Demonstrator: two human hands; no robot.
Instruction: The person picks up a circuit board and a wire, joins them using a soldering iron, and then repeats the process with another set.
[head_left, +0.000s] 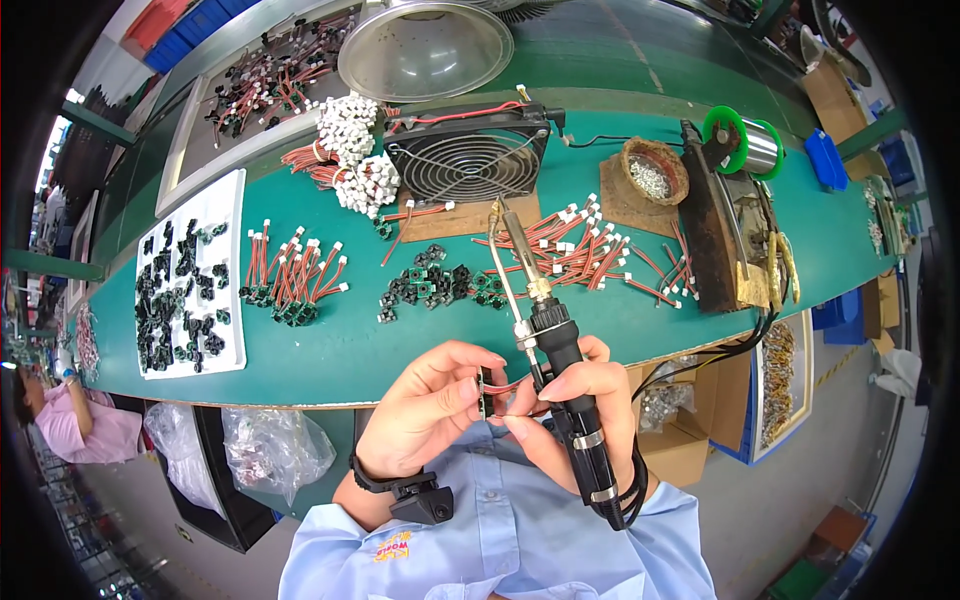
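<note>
My left hand (430,400) is closed, pinching a small dark green circuit board (486,392) on edge between thumb and fingers. Wrapped in my right hand (580,405) is a black soldering iron (553,335), its metal tip pointing up and away from me, with a thin feed tube alongside. The right fingertips also hold a short red wire (512,386) that runs to the board; where it meets the board is too small to make out. Beyond the hands lie loose small green and black boards (430,285) and several red-and-white wire leads with white connectors (590,250).
A fan (465,155) stands at the back, near a metal lamp shade (425,50). To the right are a round pot (650,172), a solder spool (750,145) and an iron stand (715,235). Leftward lie wired boards (295,275) and a white tray (232,300). Another person (85,415) sits far left.
</note>
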